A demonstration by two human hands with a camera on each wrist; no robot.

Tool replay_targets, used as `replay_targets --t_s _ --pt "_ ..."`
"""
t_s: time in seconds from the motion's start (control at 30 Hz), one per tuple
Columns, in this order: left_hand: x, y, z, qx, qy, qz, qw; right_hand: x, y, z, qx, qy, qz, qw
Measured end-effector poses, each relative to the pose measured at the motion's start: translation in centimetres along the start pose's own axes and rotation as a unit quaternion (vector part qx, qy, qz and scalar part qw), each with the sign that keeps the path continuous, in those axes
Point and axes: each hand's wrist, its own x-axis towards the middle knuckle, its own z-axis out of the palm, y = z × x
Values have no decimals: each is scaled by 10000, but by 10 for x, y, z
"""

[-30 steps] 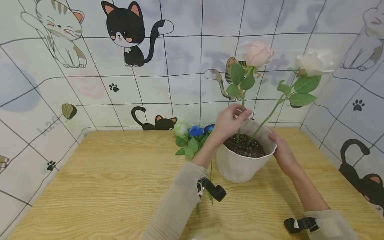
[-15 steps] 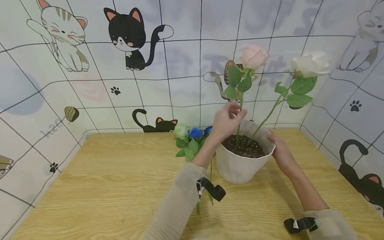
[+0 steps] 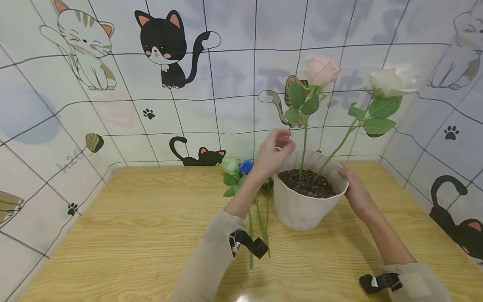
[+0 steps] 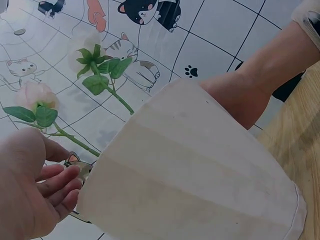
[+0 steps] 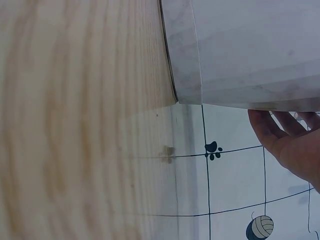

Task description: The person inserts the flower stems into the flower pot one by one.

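Right of centre in the frame, a white, faceted flowerpot (image 3: 299,212) stands on the pale wooden table (image 3: 132,218), with dark, speckled soil (image 3: 318,188) inside. From it rise a pale pink rose (image 3: 323,71) on a nearly upright green stem and a full white rose (image 3: 394,81), leaning towards the upper right. The left hand (image 3: 273,153) hangs beside the pink rose's stem, apart from it — fingers loosely bent, pinching nothing. The right hand (image 3: 357,193) holds the pot's right side, fingers curved against its wall; I can't tell how the thumb sits.

It looks to me like one planting is just done. Left of the pot lie a greenish-white flower (image 3: 229,165) and a bright blue flower (image 3: 246,167), partly behind the left forearm — the next move would call for pinching one stem while the right hand steadies the pot.
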Motion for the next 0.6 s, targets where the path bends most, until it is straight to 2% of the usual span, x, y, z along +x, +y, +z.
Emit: replay_targets --t_s 0.2,0.6 --pt "-11 3 -12 -57 122 4 9999 0 -1 0 26 -13 105 9999" --pt "-32 6 -34 115 168 -239 9995 1 -3 -1 22 -106 281 9995"
